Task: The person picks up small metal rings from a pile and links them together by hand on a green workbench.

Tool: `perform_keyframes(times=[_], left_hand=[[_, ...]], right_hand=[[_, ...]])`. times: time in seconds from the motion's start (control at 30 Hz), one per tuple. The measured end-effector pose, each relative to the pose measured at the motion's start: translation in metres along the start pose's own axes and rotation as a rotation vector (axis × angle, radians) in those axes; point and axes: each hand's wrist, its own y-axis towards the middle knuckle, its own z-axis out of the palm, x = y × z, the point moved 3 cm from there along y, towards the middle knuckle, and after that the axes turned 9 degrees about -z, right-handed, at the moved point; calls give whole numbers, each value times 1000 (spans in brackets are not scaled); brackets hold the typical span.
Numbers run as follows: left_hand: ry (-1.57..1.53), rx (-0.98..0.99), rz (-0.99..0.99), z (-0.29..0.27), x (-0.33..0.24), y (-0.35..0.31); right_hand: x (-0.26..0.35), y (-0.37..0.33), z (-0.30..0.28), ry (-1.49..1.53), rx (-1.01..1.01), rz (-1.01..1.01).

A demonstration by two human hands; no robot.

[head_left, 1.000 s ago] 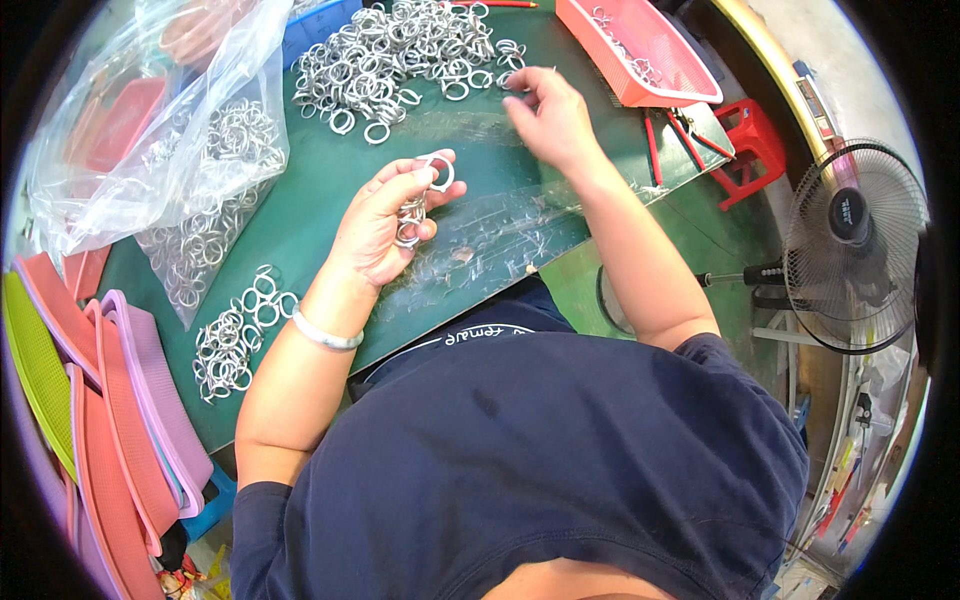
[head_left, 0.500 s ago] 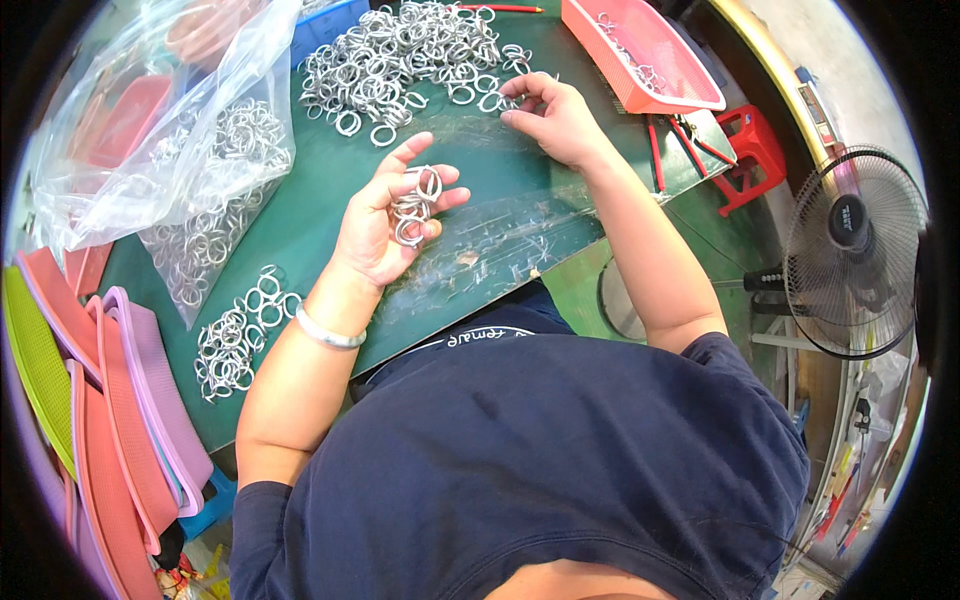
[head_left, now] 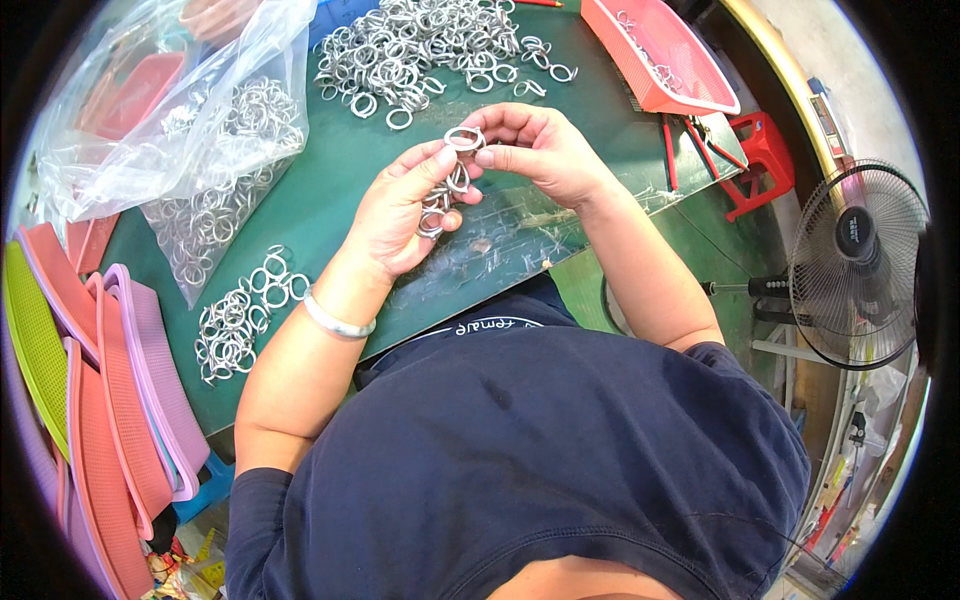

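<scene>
A single metal ring is pinched between both my hands above the green table. My left hand grips its left side with thumb and finger, while several more rings sit in the curled lower fingers. My right hand holds the ring's right side between thumb and fingertips. Beyond the hands lies a large heap of silvery rings, with a few loose ones at its right edge. A smaller pile of rings rests left of my left forearm.
A clear plastic bag of rings slumps at the left. Stacked plastic baskets stand beside the table. At the far right are a pink basket, red-handled pliers, a red stool and a fan.
My right hand has come from the edge of the big heap toward my left hand, bringing a ring. The left thumb has closed onto that ring.
</scene>
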Motion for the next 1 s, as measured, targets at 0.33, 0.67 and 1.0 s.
perform_keyframes(times=[0.33,0.67,1.0], left_hand=[[94,-48,21,3,2,-3],[174,-167,-42,-3,1,1],[212,-218,-158,-7,1,5]], right_hand=[[-8,-3,-1,121,10,70],[-6,-5,3,16,43,124],[-7,-9,3,-185,34,129]])
